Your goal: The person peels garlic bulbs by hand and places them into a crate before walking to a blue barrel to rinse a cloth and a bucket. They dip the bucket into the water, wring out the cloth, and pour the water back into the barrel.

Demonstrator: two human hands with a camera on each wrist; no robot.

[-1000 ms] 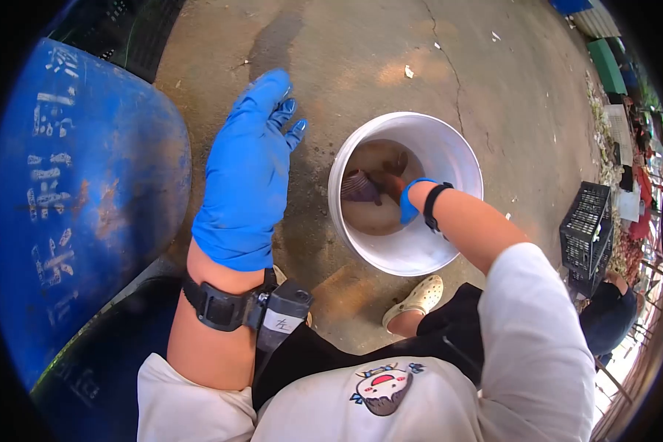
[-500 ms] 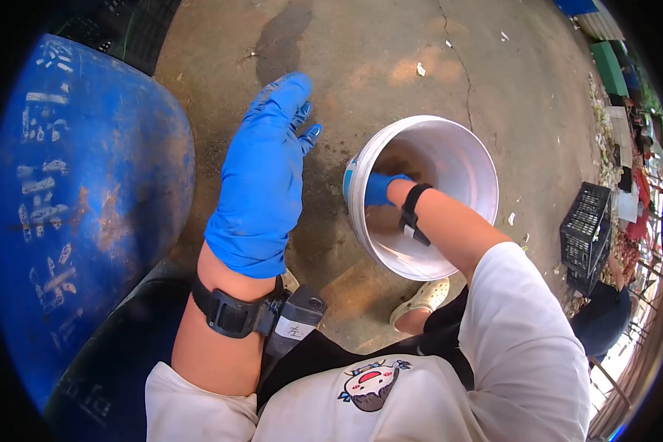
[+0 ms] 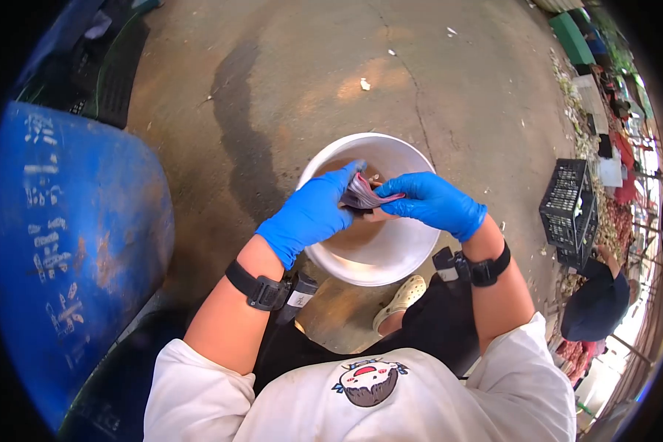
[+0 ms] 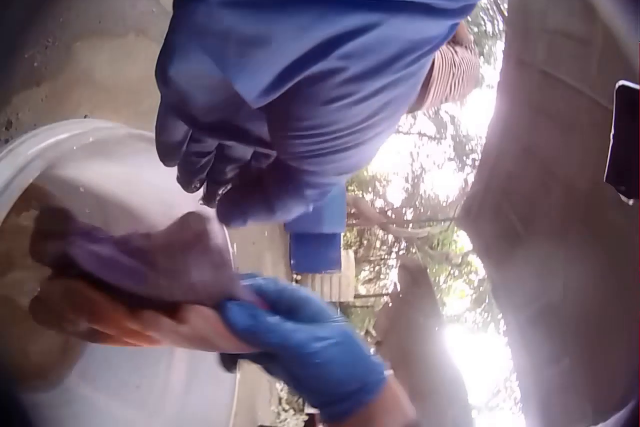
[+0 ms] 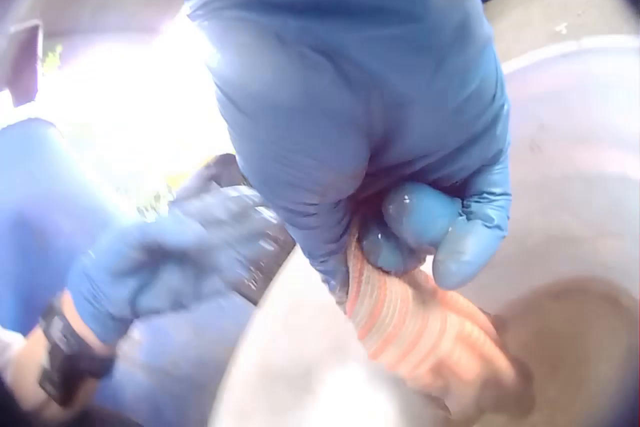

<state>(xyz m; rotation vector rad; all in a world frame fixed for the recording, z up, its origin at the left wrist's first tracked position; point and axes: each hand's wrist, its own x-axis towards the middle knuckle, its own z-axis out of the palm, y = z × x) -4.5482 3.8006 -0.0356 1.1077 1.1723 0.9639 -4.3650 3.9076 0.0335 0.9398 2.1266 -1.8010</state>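
Note:
My right hand (image 3: 435, 202), in a blue rubber glove, pinches wet striped work gloves (image 3: 362, 193) by their edge over the white bucket (image 3: 412, 247). In the left wrist view a purple piece (image 4: 150, 257) lies above an orange piece (image 4: 110, 319), both hanging from the right hand's fingers. Orange and pale stripes show on the knit fabric (image 5: 420, 327) in the right wrist view. My left hand (image 3: 309, 214), gloved alike, is close beside the purple piece, its fingers loosely bent and apart from it in the left wrist view. Brown water (image 3: 357, 236) stands in the bucket.
A large blue barrel (image 3: 88, 236) with white lettering stands at my left. Black crates (image 3: 567, 199) are at the right, near another person (image 3: 597, 302) who bends down. My shoe (image 3: 399, 303) is just below the bucket on the concrete floor (image 3: 309, 81).
My right hand has come up out of the bucket with the striped work gloves. The left hand has moved from beside the bucket to over it, close to the right hand.

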